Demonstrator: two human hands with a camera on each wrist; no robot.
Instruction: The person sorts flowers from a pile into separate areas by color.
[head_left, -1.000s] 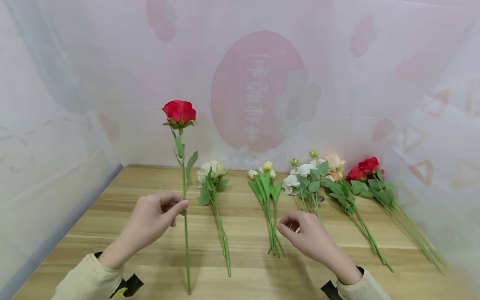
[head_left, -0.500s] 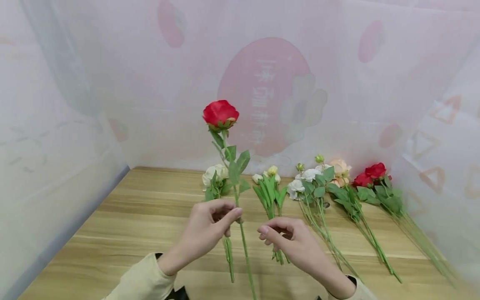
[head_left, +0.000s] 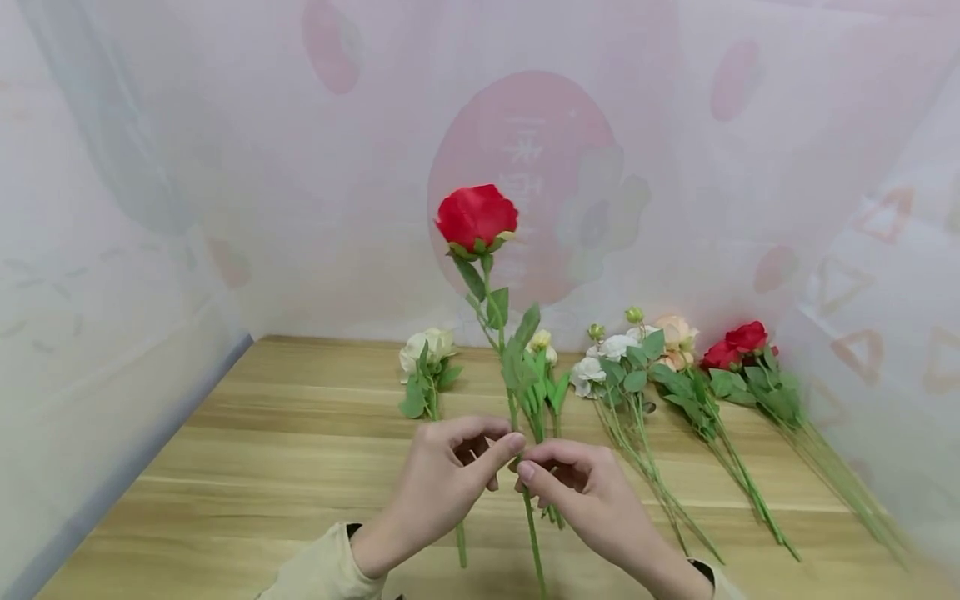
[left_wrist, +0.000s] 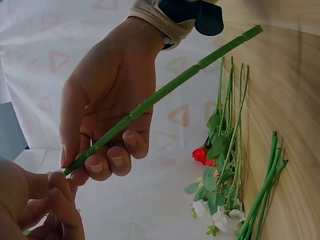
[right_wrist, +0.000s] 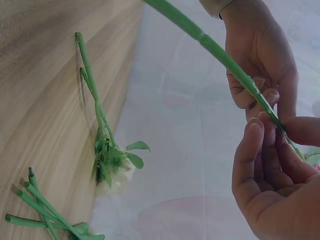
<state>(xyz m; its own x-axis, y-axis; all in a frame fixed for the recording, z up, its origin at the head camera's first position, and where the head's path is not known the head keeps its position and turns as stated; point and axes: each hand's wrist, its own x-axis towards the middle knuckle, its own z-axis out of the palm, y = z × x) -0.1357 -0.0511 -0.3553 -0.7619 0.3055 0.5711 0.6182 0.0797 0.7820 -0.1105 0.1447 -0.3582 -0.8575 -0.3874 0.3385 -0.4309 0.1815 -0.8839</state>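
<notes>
A single red rose (head_left: pixel 477 218) on a long green stem stands nearly upright over the wooden table in the head view, tilted slightly left at its bloom. My left hand (head_left: pixel 459 479) pinches its stem between thumb and fingers around mid-length. Just below and to the right, my right hand (head_left: pixel 588 492) has thumb and index finger on the same stem, the two hands almost meeting. From the left wrist, the lower stem (left_wrist: pixel 165 90) runs bare past the palm of the right hand (left_wrist: pixel 112 90). The right wrist view shows the right hand's fingertips (right_wrist: pixel 254 131) closed around it.
Flowers lie across the wooden table (head_left: pixel 247 467): a cream flower (head_left: pixel 427 354), yellow-white tulips (head_left: pixel 542 340) behind the hands, white flowers (head_left: pixel 588 375), peach flowers (head_left: pixel 677 333) and red roses (head_left: pixel 738 343) at right. A printed cloth (head_left: pixel 337 167) encloses the back and sides.
My left hand has carried the red rose rightward, from the table's left side to its middle. My right hand has moved slightly left and its fingers have come onto the stem.
</notes>
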